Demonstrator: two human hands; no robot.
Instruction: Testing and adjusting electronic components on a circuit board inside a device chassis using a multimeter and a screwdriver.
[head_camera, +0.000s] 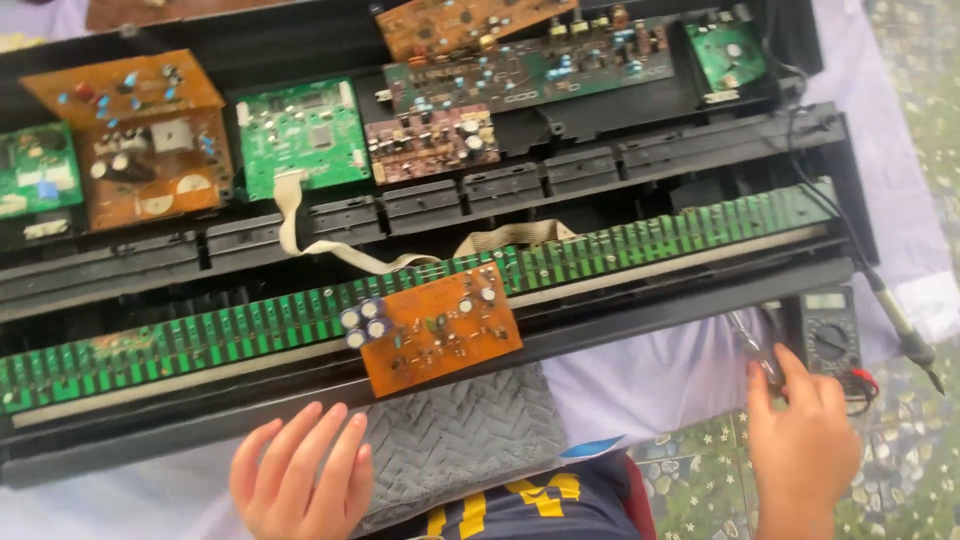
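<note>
Over an opened keyboard case (640, 320), two bare hands rest near a loose orange circuit board (437, 330).

On the near edge, the left hand (300, 480) lies flat with fingers spread and holds nothing, its fingertips touching a grey quilted cloth (470, 435) just below the orange circuit board, which sits tilted on the long green strip of key contacts (250, 325). At the lower right, the right hand (800, 440) is closed around the handle of a screwdriver (752, 345), whose shaft points up toward the case edge; a black multimeter (828, 330) lies just beside it, and a soldering iron (900, 320) lies farther right. Beyond the strip, a beige ribbon cable (300, 225) runs up to a green board (302, 135), with more brown and green boards lined along the far side.
</note>
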